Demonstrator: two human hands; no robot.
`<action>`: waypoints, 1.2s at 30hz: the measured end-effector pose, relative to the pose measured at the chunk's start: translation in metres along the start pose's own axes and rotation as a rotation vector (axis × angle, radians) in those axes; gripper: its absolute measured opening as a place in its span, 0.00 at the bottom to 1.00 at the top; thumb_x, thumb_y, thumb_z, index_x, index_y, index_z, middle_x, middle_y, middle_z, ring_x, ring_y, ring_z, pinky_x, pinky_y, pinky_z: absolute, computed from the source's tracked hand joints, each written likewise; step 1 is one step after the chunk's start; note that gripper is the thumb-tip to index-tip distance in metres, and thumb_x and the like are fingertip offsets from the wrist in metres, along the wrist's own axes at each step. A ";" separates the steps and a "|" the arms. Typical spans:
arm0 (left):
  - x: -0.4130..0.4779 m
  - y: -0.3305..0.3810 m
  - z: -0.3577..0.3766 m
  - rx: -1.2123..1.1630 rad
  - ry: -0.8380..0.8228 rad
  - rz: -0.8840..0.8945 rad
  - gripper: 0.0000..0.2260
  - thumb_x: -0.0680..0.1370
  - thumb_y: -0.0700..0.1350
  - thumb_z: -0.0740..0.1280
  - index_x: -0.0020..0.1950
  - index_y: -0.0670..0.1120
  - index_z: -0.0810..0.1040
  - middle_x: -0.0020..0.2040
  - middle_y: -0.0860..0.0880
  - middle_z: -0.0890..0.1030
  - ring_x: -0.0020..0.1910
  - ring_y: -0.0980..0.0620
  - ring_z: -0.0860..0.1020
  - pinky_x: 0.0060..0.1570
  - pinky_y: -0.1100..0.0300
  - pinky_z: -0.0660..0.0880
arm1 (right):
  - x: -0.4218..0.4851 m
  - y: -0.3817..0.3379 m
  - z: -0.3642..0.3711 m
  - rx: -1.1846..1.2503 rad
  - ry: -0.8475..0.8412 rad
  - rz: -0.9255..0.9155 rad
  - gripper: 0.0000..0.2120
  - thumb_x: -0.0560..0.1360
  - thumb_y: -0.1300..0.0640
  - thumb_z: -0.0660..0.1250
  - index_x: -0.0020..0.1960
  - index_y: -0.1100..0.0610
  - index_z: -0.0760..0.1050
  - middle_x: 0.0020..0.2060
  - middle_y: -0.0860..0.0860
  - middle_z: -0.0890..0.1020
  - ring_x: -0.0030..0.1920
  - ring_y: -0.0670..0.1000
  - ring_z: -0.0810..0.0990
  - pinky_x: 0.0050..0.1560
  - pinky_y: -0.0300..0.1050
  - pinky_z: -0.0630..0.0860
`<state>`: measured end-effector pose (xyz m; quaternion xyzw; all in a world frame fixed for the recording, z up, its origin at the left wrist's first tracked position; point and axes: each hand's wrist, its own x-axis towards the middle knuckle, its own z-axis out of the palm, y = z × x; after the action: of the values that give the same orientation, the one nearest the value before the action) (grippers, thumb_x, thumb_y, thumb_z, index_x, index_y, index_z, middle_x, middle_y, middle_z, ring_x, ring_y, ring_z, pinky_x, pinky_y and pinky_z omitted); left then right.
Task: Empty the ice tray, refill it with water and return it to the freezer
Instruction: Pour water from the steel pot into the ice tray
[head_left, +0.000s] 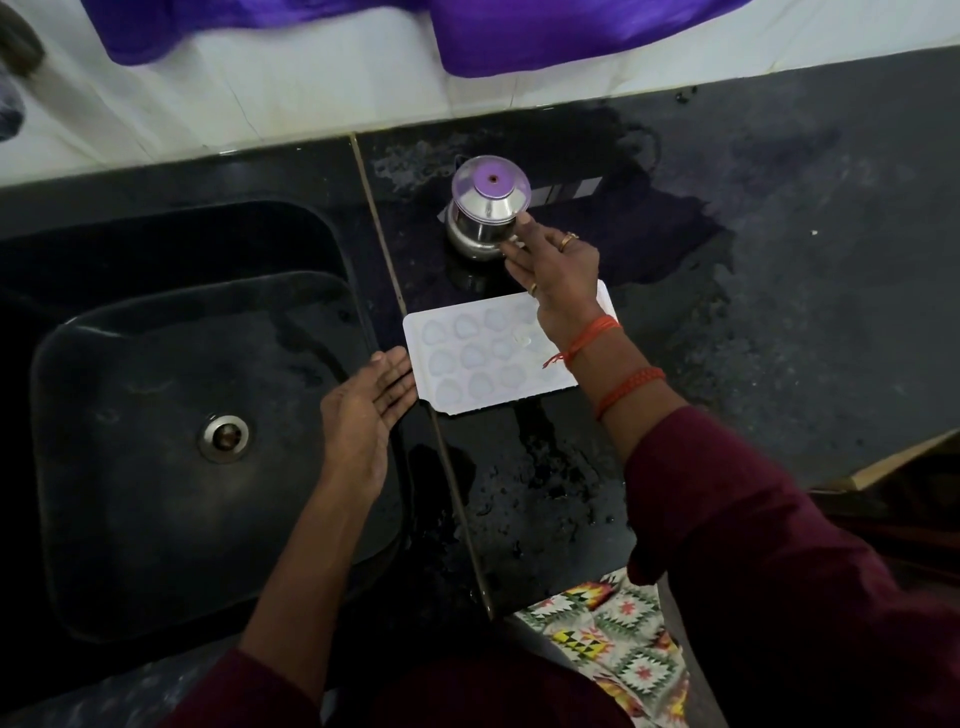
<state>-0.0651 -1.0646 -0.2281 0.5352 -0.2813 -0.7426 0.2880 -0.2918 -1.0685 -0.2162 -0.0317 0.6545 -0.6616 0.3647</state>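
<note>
The left hand (363, 410), over the sink (156, 415) rim, has its fingers straight and together against the ice tray's (467, 358) left edge. The tray lies flat on the wet counter (779, 260). Above it, the right hand's (558, 275) nearly straight fingers touch a steel pot (488, 208).

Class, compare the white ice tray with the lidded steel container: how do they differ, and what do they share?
The ice tray is white, flat and rectangular; the steel container is shiny, round and upright. The ice tray is open-topped; the steel container has a clear lid. Both sit on the wet counter.
</note>
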 end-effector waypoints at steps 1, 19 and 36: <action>0.000 0.000 0.000 0.001 0.001 0.001 0.13 0.84 0.45 0.62 0.61 0.39 0.80 0.57 0.44 0.85 0.56 0.49 0.84 0.59 0.55 0.78 | 0.001 0.000 0.001 0.005 -0.001 0.002 0.07 0.78 0.56 0.72 0.48 0.60 0.80 0.44 0.57 0.86 0.52 0.54 0.86 0.54 0.47 0.83; 0.006 -0.006 0.002 0.058 0.008 0.043 0.11 0.82 0.42 0.65 0.61 0.40 0.82 0.56 0.45 0.86 0.55 0.49 0.84 0.53 0.58 0.81 | 0.015 -0.007 -0.009 -0.269 -0.125 -0.182 0.09 0.81 0.58 0.67 0.60 0.57 0.76 0.47 0.53 0.85 0.47 0.50 0.87 0.48 0.44 0.82; 0.018 -0.018 0.012 0.481 0.241 0.301 0.10 0.81 0.48 0.68 0.53 0.43 0.84 0.39 0.47 0.85 0.33 0.49 0.85 0.31 0.56 0.81 | 0.001 0.009 -0.131 -1.072 0.258 -0.395 0.09 0.79 0.48 0.65 0.51 0.52 0.81 0.45 0.51 0.86 0.48 0.54 0.83 0.50 0.46 0.78</action>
<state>-0.0829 -1.0642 -0.2491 0.6247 -0.4889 -0.5348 0.2912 -0.3565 -0.9573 -0.2436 -0.2525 0.9186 -0.2920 0.0846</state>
